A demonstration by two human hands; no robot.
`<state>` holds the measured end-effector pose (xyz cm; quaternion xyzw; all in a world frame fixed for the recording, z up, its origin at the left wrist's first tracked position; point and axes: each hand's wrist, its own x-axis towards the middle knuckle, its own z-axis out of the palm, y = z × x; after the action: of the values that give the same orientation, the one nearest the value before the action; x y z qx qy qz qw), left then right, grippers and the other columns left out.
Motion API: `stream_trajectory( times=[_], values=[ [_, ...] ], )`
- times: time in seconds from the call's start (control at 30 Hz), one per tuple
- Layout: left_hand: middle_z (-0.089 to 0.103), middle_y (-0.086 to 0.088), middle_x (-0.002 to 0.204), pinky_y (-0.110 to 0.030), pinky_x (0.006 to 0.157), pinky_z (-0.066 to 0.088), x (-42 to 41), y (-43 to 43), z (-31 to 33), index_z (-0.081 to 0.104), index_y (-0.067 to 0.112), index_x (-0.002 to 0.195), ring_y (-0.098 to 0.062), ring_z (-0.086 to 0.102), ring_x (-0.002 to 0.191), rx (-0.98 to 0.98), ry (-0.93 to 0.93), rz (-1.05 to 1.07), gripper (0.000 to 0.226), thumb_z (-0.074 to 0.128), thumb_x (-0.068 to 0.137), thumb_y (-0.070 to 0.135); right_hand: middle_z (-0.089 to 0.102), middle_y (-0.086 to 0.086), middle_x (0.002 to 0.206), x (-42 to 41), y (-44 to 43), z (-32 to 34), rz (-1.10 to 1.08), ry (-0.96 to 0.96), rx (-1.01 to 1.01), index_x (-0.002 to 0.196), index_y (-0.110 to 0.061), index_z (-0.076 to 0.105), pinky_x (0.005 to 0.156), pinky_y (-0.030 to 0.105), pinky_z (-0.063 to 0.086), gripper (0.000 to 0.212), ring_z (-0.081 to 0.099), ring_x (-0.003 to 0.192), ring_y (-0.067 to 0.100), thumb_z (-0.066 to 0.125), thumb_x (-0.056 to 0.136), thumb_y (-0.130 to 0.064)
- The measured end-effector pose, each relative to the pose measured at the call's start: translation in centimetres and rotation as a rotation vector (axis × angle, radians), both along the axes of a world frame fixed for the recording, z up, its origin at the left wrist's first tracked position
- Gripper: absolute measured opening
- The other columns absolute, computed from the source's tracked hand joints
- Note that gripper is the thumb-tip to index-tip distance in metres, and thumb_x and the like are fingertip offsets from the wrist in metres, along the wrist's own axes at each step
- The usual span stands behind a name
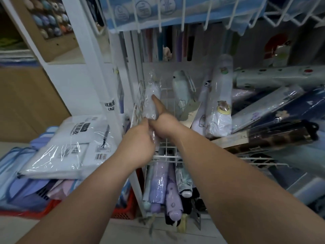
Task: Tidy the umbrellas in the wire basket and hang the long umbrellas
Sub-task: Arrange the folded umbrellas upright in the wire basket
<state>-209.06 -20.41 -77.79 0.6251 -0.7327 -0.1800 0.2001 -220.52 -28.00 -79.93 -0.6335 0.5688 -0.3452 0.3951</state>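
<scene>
Currently both hands are on one pale umbrella [152, 95] in a clear plastic sleeve [153, 77], at the left end of the wire basket [167, 156]. The left hand [140, 138] is curled round the umbrella's near end. The right hand [162, 125] grips it just above, with the index finger [155, 100] laid straight along the side.

Risks, judged from here:
- The sleeve looks slick and loose, so the umbrella could slide out of the grip and drop over the basket's front rail onto the folded umbrellas [161, 187] below the basket.
- Its far end sits right beside the basket's left mesh wall, so crinkled plastic could snag on the wire if it is pushed in crooked.
- A swing toward the middle of the basket could tip the mint umbrella [181, 88] or the printed umbrella [219, 95], which lean there and look unsteady.

The long axis runs from the basket's front rail toward its back. The far end points up and away, tilted slightly toward the left wall. I cannot tell which end is the handle.
</scene>
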Motion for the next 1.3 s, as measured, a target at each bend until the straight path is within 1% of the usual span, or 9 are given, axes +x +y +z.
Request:
stream_trajectory(
  times=[0.2,0.33,0.47,0.57,0.67,0.8,0.9,1.07,1.3],
  values=[
    [0.056,-0.014,0.143,-0.025,0.091,0.039,0.8,1.6,-1.2,0.034,0.013,0.155,-0.031,0.056,0.125,-0.15,0.049,0.043,0.066,0.049,0.093,-0.001,0.047,0.0,0.154,-1.0,-1.2,0.3,0.05,-0.084,-0.027,0.153,-0.052,0.016,0.089,0.045,0.06,0.087,0.066,0.114,0.024,0.065,0.093,-0.014],
    [0.026,-0.011,0.165,-0.03,0.112,0.035,0.3,0.8,-1.6,0.026,0.013,0.158,-0.028,0.04,0.144,-0.099,-0.167,-0.043,0.076,0.051,0.088,-0.003,0.045,0.001,0.155,-1.0,-0.9,-0.4,0.091,0.108,0.011,0.158,-0.045,0.012,0.083,0.024,0.051,0.086,0.058,0.108,0.014,0.064,0.095,-0.017],
    [0.057,-0.008,0.113,-0.023,0.067,0.033,-0.2,0.4,-1.2,0.051,0.008,0.136,-0.026,0.059,0.102,-0.063,-0.309,-0.106,0.051,0.048,0.087,-0.005,0.043,0.006,0.156,-1.2,-0.9,-0.6,0.102,0.253,0.063,0.16,-0.04,0.004,0.094,0.024,0.045,0.086,0.057,0.123,0.023,0.062,0.098,-0.023],
    [0.046,-0.002,0.085,-0.029,0.05,0.022,-0.3,0.3,-0.6,0.058,0.007,0.117,-0.023,0.051,0.082,-0.042,-0.415,-0.116,0.034,0.045,0.087,-0.004,0.034,0.01,0.161,-0.9,-0.8,-0.3,0.153,0.379,0.076,0.161,-0.037,0.0,0.103,0.027,0.042,0.088,0.049,0.136,0.029,0.062,0.098,-0.03],
    [0.043,0.0,0.075,-0.026,0.048,0.025,-0.1,-0.3,-0.8,0.062,0.006,0.109,-0.02,0.046,0.076,-0.034,-0.432,-0.129,0.029,0.046,0.086,-0.003,0.041,0.01,0.158,-0.9,-0.2,0.0,0.205,0.439,0.108,0.159,-0.041,-0.003,0.095,0.026,0.045,0.089,0.056,0.129,0.029,0.062,0.098,-0.037],
    [0.049,-0.002,0.081,-0.03,0.062,0.035,-0.5,-0.4,-0.7,0.061,0.01,0.098,-0.026,0.056,0.084,-0.052,-0.404,-0.11,0.022,0.047,0.086,-0.001,0.064,0.013,0.116,-1.2,0.6,0.9,0.182,0.356,0.207,0.158,-0.046,0.002,0.056,0.026,0.057,0.082,0.07,0.068,0.023,0.058,0.1,-0.032],
    [0.043,0.001,0.073,-0.03,0.063,0.034,-0.6,-0.6,-0.8,0.051,0.011,0.082,-0.028,0.053,0.082,-0.069,-0.307,-0.076,0.016,0.048,0.088,-0.003,0.054,0.01,0.146,-1.5,0.5,2.6,0.089,0.449,0.011,0.16,-0.036,0.016,0.086,0.03,0.055,0.068,0.066,0.111,0.029,0.052,0.103,-0.026],
    [0.067,-0.018,0.112,-0.036,0.08,0.048,-2.3,-2.5,-0.7,0.064,0.01,0.123,-0.036,0.062,0.103,-0.164,-0.011,-0.066,0.032,0.05,0.095,0.007,0.065,0.009,0.129,-4.9,0.7,4.8,-0.116,0.564,-0.297,0.141,-0.025,0.053,0.093,0.031,0.051,0.045,0.063,0.113,0.029,0.058,0.096,-0.024],
    [0.056,-0.011,0.144,-0.031,0.096,0.05,-6.9,-5.8,-0.6,0.032,0.028,0.157,-0.028,0.058,0.124,-0.035,0.331,-0.119,0.064,0.057,0.099,0.016,0.056,0.012,0.123,-8.9,1.2,6.0,-0.132,1.109,-0.232,0.116,-0.026,0.058,0.098,0.041,0.047,0.029,0.049,0.121,0.037,0.064,0.088,-0.022]
  ],
)
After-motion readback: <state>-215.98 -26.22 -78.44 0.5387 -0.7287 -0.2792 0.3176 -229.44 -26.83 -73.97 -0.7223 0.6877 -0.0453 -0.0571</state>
